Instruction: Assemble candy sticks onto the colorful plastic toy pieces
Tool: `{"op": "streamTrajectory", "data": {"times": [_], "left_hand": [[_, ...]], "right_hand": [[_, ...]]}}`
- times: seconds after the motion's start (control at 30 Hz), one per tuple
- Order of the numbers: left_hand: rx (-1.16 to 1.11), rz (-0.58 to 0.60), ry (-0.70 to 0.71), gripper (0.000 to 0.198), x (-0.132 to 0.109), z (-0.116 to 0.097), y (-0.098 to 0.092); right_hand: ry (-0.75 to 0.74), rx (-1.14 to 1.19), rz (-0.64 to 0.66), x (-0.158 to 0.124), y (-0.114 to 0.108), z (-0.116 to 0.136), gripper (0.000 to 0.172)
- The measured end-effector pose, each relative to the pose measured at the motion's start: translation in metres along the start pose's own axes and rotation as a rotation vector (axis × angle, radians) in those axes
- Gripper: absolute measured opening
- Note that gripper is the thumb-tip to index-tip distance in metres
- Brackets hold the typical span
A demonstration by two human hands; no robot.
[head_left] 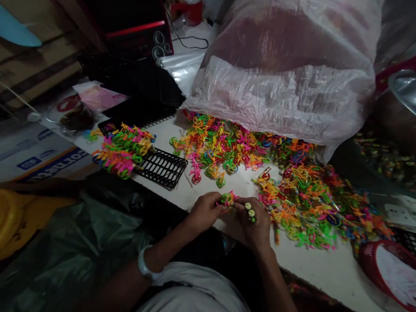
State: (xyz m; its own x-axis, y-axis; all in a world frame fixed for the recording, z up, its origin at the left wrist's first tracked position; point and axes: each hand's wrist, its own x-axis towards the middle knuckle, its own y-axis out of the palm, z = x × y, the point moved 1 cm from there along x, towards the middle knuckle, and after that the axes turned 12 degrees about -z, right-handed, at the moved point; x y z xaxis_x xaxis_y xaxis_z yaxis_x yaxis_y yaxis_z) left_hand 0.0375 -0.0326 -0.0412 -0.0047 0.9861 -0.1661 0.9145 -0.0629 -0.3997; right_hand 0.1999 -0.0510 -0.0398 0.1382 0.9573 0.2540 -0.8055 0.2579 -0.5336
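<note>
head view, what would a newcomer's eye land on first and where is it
Probably the bright, multicoloured plastic pieces, heaped across the pale table ahead and to the right. Behind them looms a large whitish sack. At the near edge, the left hand holds a small colourful cluster, while the right hand holds slim things with pale round ends.

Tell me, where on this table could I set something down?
The widest bare patch of table seems the strip between the right toy pile, the red basket and the near edge. A smaller patch lies between the black rack and the left hand. More toys crowd the big bag's mouth.
</note>
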Motion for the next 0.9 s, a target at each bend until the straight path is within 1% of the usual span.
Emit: {"op": "streamTrajectory", "data": {"times": [0.07, 0.13, 0.23, 0.3, 0.33, 0.37, 0.43, 0.5, 0.53, 0.57, 0.6, 0.63, 0.7, 0.77, 0.83, 0.9], "left_hand": [[-0.005, 0.045, -0.019, 0.009, -0.001, 0.002, 0.000], [-0.042, 0.096, -0.020, 0.010, -0.002, 0.002, 0.001], [-0.061, 0.202, 0.035, 0.013, -0.001, -0.003, 0.004], [-0.028, 0.218, 0.093, 0.013, 0.003, -0.009, 0.005], [-0.007, 0.194, 0.116, 0.014, 0.005, -0.012, 0.005], [0.021, 0.151, 0.135, 0.016, 0.008, -0.015, 0.006], [0.119, 0.045, 0.181, 0.024, 0.011, -0.019, 0.008], [0.317, -0.037, 0.240, 0.026, 0.012, -0.020, 0.012], [0.435, -0.057, 0.267, 0.025, 0.012, -0.020, 0.015], [0.541, -0.059, 0.288, 0.024, 0.011, -0.019, 0.018], [0.621, -0.047, 0.296, 0.024, 0.011, -0.018, 0.021], [0.669, -0.026, 0.294, 0.023, 0.010, -0.018, 0.024], [0.664, 0.021, 0.276, 0.019, 0.009, -0.017, 0.027], [0.548, 0.037, 0.218, 0.013, 0.011, -0.017, 0.026], [0.342, 0.016, 0.113, 0.009, 0.013, -0.014, 0.021], [0.094, -0.010, 0.004, 0.010, 0.015, -0.009, 0.016]], "right_hand": [[0.066, 0.058, 0.044, 0.002, -0.003, -0.003, 0.030], [0.149, 0.118, 0.061, 0.001, -0.007, -0.005, 0.029], [0.370, 0.259, 0.117, -0.001, -0.013, -0.007, 0.032], [0.467, 0.309, 0.129, -0.001, -0.020, -0.008, 0.035], [0.472, 0.288, 0.101, 0.000, -0.026, -0.008, 0.035], [0.447, 0.239, 0.041, 0.002, -0.034, -0.009, 0.034], [0.314, 0.064, -0.169, 0.007, -0.053, -0.011, 0.031], [0.120, -0.178, -0.432, 0.011, -0.072, -0.012, 0.030], [0.042, -0.285, -0.537, 0.013, -0.080, -0.013, 0.031], [0.007, -0.352, -0.594, 0.013, -0.084, -0.013, 0.033], [0.027, -0.362, -0.597, 0.013, -0.085, -0.014, 0.035], [0.094, -0.317, -0.550, 0.012, -0.083, -0.014, 0.038], [0.267, -0.150, -0.386, 0.006, -0.071, -0.014, 0.042], [0.362, 0.000, -0.242, -0.001, -0.054, -0.012, 0.041], [0.372, 0.089, -0.145, -0.009, -0.040, -0.008, 0.034], [0.365, 0.148, -0.072, -0.016, -0.029, -0.003, 0.030]]}}
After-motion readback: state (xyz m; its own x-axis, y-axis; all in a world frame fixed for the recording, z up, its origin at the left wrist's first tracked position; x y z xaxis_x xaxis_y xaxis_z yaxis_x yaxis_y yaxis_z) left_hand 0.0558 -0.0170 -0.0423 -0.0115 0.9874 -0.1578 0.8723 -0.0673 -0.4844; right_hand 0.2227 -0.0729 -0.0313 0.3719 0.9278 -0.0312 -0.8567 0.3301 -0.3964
